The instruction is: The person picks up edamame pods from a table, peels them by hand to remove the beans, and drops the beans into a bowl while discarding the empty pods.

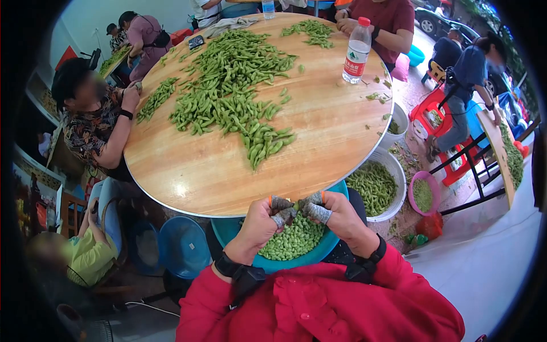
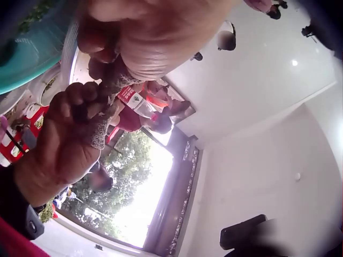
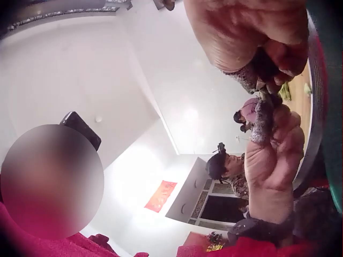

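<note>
Both hands meet at the near edge of the round table, over a teal basin (image 1: 219, 231) of shelled green beans (image 1: 293, 238). My left hand (image 1: 255, 227) and my right hand (image 1: 346, 219) have grey wraps on thumbs and forefingers and pinch a small green soybean pod (image 1: 296, 206) between them. Most of the pod is hidden by the fingertips. In the left wrist view the left hand (image 2: 161, 40) is close up, facing the right hand (image 2: 67, 142). A large heap of soybean pods (image 1: 228, 85) lies on the wooden table (image 1: 325, 128).
A water bottle (image 1: 356, 51) stands at the table's right side. White tub (image 1: 393, 165) of pods and pink basin (image 1: 424, 194) sit on the floor to the right; a blue basin (image 1: 183, 248) stands at the left. Another person (image 1: 97, 111) sits at the table's left.
</note>
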A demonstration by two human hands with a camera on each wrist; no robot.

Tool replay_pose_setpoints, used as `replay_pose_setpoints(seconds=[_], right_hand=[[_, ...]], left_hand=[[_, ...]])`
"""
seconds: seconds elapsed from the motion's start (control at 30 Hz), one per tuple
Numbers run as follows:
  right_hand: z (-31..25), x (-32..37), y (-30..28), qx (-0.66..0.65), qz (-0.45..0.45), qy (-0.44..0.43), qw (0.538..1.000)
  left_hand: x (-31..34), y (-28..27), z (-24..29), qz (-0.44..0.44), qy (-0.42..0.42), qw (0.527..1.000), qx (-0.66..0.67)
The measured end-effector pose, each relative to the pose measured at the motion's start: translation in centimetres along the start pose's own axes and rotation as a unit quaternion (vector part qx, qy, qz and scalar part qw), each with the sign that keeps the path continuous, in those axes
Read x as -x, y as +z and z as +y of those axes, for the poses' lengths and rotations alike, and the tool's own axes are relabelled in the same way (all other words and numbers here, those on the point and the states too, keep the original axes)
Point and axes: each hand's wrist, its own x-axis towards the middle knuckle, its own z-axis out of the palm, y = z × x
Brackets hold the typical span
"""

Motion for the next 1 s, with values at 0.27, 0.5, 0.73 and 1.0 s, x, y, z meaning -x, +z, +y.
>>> replay_pose_setpoints(seconds=[0.27,0.5,0.73,1.0], right_hand=[[0.4,0.4,0.1,-0.028,-0.024,0.031,0.999],[-0.5,0.9,0.3,-0.025,-0.032,0.024,0.999],[0.8,0.3,0.5,0.014,-0.039,0.013,0.999],[2.6,-0.3,0.5,0.017,-0.021,0.019,0.999]], left_hand=[[0.8,0.5,0.5,-0.032,-0.026,0.999,0.033],[0.9,0.3,0.3,-0.041,-0.047,0.997,0.049],[1.2,0.3,0.2,-0.030,-0.053,0.998,0.026],[1.9,1.1,-0.8,0.046,0.243,0.872,-0.424]])
